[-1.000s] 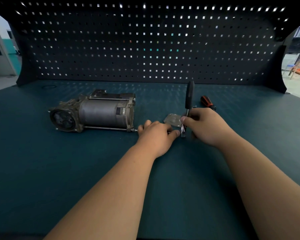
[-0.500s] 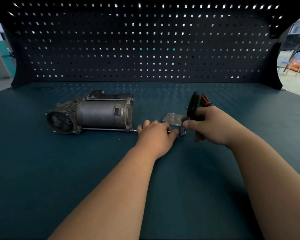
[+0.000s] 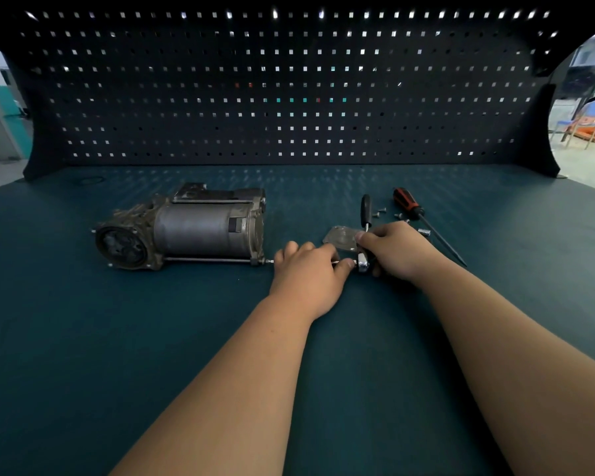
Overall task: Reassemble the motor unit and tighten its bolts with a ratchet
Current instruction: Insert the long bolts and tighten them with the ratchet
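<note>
Tightening through-bolt [image 3: 207, 260] on motor unit [image 3: 186, 231] near centre of tabletop [image 3: 83, 338], steadying extension bar [image 3: 336, 262] under curled left hand [image 3: 308, 271], gripping ratchet [image 3: 365, 214] in closed right hand [image 3: 397, 250]; next probably swing handle, keeping socket seated.

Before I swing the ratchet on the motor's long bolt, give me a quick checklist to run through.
1. Right hand grips the ratchet near its head: ok.
2. Left hand holds the extension bar in line with the long bolt: ok.
3. Socket fully seated on the bolt head: cannot tell, the left hand hides it.
4. Motor unit lies steady on its side on the bench: ok.
5. Room for the handle to swing: probably not ok, the cover plate and loose screws lie close by.
6. Screwdriver out of the way: ok, it lies apart on the right.
</note>
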The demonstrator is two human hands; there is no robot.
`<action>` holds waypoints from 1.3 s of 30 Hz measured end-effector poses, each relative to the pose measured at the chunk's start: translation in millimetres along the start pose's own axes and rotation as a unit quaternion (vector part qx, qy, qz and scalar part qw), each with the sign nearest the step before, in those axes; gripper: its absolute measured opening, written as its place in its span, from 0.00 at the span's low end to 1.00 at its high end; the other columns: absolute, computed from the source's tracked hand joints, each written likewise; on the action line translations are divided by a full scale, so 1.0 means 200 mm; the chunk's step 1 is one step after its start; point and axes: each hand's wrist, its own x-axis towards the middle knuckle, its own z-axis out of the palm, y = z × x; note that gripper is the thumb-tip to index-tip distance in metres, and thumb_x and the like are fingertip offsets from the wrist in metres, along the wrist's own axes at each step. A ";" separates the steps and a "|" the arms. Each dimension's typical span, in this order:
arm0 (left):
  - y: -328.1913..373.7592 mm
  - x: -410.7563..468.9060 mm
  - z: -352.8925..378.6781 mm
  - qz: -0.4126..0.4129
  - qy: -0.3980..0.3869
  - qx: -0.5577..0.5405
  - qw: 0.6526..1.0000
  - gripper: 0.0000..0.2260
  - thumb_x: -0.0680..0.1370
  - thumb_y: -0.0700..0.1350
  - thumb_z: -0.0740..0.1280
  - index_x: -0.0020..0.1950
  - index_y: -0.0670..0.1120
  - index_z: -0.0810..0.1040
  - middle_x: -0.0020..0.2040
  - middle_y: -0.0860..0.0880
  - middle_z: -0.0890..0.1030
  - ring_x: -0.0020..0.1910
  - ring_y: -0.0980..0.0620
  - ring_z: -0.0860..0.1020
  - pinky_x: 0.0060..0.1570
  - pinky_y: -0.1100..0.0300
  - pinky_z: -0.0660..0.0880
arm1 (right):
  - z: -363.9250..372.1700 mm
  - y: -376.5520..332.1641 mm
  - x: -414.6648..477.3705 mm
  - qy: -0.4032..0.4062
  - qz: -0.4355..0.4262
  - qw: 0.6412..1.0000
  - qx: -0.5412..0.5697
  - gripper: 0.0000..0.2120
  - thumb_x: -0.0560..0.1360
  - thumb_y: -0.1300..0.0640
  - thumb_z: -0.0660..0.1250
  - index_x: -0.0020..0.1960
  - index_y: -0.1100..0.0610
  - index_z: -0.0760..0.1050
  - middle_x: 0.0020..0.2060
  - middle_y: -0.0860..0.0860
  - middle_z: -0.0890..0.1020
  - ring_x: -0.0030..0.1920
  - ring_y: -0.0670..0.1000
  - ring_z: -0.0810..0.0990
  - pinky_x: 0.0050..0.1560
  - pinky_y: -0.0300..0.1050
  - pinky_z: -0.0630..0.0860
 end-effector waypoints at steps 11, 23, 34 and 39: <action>-0.01 0.02 0.00 -0.003 -0.019 -0.005 1.000 0.19 0.78 0.64 0.55 0.55 0.54 0.78 0.56 0.48 0.76 0.60 0.44 0.64 0.56 0.52 0.58 | -0.09 -0.04 -0.10 0.048 -0.106 0.992 -0.050 0.13 0.78 0.52 0.65 0.39 0.60 0.77 0.27 0.53 0.77 0.30 0.53 0.78 0.29 0.42 0.69; -0.01 0.02 0.00 -0.009 -0.019 -0.003 1.000 0.18 0.78 0.64 0.55 0.52 0.55 0.78 0.56 0.48 0.76 0.60 0.44 0.64 0.54 0.53 0.57 | -0.21 -0.05 -0.21 -0.059 -0.148 0.985 -0.062 0.01 0.70 0.52 0.73 0.41 0.49 0.82 0.34 0.46 0.83 0.31 0.46 0.81 0.36 0.45 0.76; 0.00 0.01 0.01 -0.008 -0.002 0.009 1.000 0.21 0.78 0.63 0.53 0.54 0.53 0.78 0.56 0.47 0.76 0.60 0.44 0.65 0.57 0.51 0.57 | -0.06 0.00 -0.06 0.014 -0.046 0.998 0.034 0.15 0.78 0.47 0.64 0.40 0.55 0.78 0.20 0.48 0.76 0.20 0.44 0.72 0.21 0.34 0.65; -0.01 0.01 0.01 -0.016 0.000 0.004 1.000 0.18 0.76 0.65 0.55 0.50 0.54 0.76 0.56 0.49 0.76 0.59 0.46 0.65 0.56 0.52 0.56 | -0.04 0.03 -0.01 -0.020 0.003 0.999 0.051 0.15 0.76 0.44 0.66 0.38 0.53 0.81 0.21 0.49 0.78 0.25 0.48 0.73 0.30 0.40 0.67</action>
